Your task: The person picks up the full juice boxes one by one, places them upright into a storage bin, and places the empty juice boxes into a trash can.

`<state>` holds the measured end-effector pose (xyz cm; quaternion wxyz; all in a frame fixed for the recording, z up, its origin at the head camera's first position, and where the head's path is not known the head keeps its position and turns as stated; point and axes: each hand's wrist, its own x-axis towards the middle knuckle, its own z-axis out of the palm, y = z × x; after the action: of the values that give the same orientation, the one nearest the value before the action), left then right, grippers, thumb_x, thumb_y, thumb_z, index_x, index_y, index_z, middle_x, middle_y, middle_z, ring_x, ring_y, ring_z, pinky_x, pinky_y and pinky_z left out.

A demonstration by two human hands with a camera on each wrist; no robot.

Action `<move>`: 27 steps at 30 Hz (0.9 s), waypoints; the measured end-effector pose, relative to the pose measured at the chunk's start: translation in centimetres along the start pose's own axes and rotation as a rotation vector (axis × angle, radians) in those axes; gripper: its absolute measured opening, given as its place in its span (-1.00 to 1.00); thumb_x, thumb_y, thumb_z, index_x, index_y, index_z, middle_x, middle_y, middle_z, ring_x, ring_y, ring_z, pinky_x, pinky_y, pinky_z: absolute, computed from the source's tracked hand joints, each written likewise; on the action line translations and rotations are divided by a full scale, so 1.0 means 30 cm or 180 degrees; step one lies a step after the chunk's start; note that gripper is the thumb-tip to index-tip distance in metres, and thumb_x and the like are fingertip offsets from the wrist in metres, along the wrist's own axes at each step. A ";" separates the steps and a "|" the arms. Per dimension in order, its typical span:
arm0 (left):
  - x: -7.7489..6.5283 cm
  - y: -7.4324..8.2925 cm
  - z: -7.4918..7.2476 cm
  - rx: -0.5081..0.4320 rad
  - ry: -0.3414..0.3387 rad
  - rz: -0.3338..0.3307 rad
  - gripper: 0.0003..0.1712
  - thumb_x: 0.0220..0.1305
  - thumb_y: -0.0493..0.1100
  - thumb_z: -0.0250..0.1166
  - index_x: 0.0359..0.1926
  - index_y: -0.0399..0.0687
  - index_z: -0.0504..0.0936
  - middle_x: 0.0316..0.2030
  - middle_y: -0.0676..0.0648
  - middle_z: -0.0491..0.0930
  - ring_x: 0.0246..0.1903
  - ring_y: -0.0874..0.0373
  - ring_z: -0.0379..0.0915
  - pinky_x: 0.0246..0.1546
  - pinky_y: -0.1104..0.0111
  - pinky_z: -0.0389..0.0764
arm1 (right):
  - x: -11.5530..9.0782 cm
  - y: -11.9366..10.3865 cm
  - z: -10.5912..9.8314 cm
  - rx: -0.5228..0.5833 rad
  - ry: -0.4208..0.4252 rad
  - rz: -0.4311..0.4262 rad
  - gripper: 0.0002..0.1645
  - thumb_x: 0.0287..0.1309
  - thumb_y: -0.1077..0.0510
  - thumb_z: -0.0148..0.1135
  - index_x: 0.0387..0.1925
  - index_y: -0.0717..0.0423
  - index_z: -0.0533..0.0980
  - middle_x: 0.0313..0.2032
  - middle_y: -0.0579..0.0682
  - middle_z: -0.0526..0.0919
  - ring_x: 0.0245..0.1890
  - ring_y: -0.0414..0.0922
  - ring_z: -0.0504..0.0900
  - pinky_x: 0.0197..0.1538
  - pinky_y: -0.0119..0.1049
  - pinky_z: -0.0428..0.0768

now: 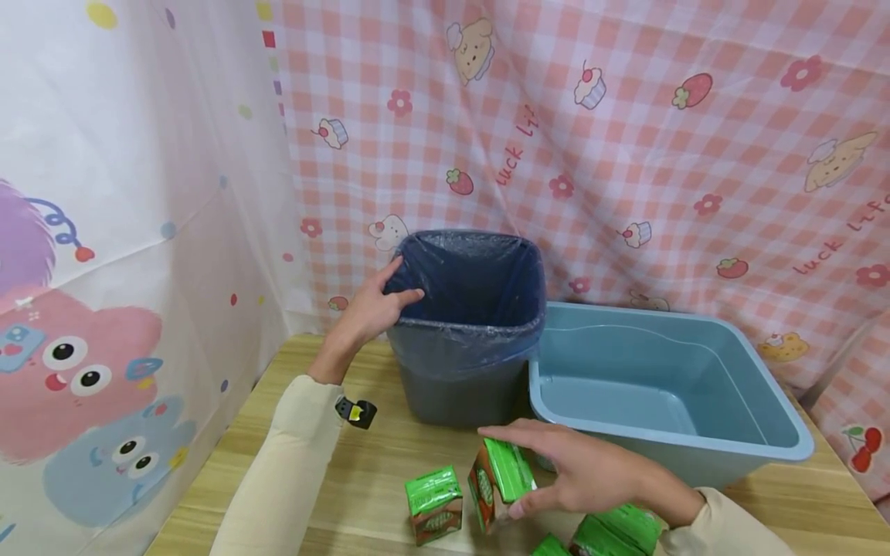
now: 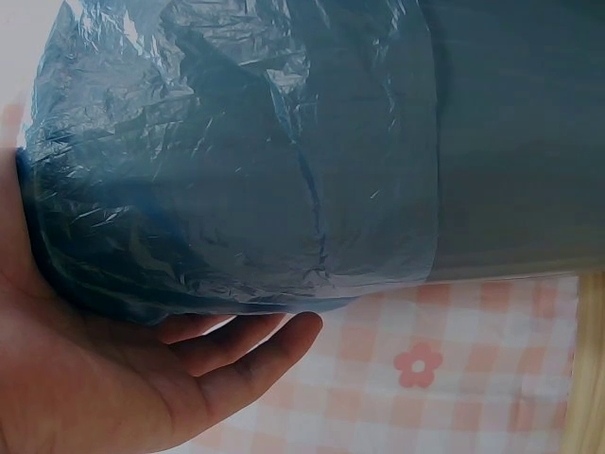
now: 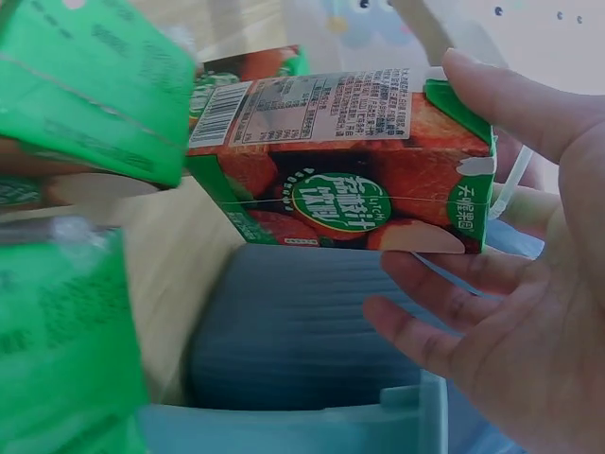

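Note:
My left hand [image 1: 370, 310] holds the left rim of a dark grey trash bin [image 1: 455, 386] lined with a thin blue plastic bag [image 2: 236, 189]. Its thumb reaches over the opening, while the other fingers [image 2: 255, 374] lie along the outside. With my right hand [image 1: 587, 469] I grip a green and brown litchi juice box [image 3: 331, 180] between thumb and fingers, in front of the bin. A white straw [image 3: 511, 183] shows at the end of this box. Another juice box [image 1: 435, 506] stands on the table just to its left.
Further green juice boxes [image 1: 617, 531] sit below my right wrist at the front edge of view. A blue plastic tub [image 1: 667, 440] stands right of the bin on the wooden table [image 1: 368, 463]. Behind hangs a pink checked cloth [image 1: 417, 154], with a white printed cloth [image 1: 208, 232] at left.

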<state>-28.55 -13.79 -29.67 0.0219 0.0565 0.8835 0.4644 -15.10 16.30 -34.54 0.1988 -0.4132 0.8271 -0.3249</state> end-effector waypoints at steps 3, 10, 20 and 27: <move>-0.001 0.000 -0.001 0.0000 0.0003 -0.0013 -0.12 0.38 0.13 0.17 0.58 0.22 -0.05 0.56 -0.10 -0.09 0.52 -0.09 -0.15 0.47 -0.08 -0.03 | -0.005 -0.009 -0.010 -0.0029 0.0059 -0.0078 -0.05 0.18 -0.29 0.28 0.51 -0.25 0.13 0.27 -0.19 0.43 0.21 -0.22 0.45 0.22 -0.17 0.50; -0.001 0.001 -0.001 0.0004 0.0009 -0.0018 -0.12 0.38 0.14 0.17 0.58 0.23 -0.05 0.56 -0.11 -0.10 0.52 -0.10 -0.14 0.47 -0.09 -0.03 | -0.012 -0.022 -0.026 0.0064 0.0078 -0.0049 -0.06 0.17 -0.29 0.28 0.51 -0.33 0.12 0.27 -0.22 0.42 0.22 -0.22 0.43 0.22 -0.22 0.47; -0.001 0.002 0.000 0.0006 0.0017 -0.0019 -0.12 0.38 0.13 0.17 0.58 0.21 -0.04 0.56 -0.11 -0.10 0.52 -0.11 -0.15 0.46 -0.11 -0.04 | -0.020 -0.053 -0.060 -0.0078 0.0193 -0.0017 -0.07 0.17 -0.31 0.29 0.50 -0.36 0.13 0.30 -0.23 0.40 0.23 -0.19 0.43 0.25 -0.15 0.46; -0.001 0.002 0.002 -0.0026 0.0005 -0.0048 -0.12 0.38 0.12 0.18 0.58 0.23 -0.05 0.57 -0.10 -0.11 0.52 -0.10 -0.15 0.46 -0.10 -0.03 | -0.025 -0.077 -0.083 -0.0173 0.0244 0.0004 -0.06 0.15 -0.33 0.29 0.49 -0.41 0.12 0.39 -0.23 0.32 0.38 -0.06 0.31 0.30 0.08 0.39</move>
<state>-28.51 -13.71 -29.66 0.0250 0.0494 0.8820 0.4680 -14.85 16.82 -31.11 0.1558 -0.4052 0.8429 -0.3178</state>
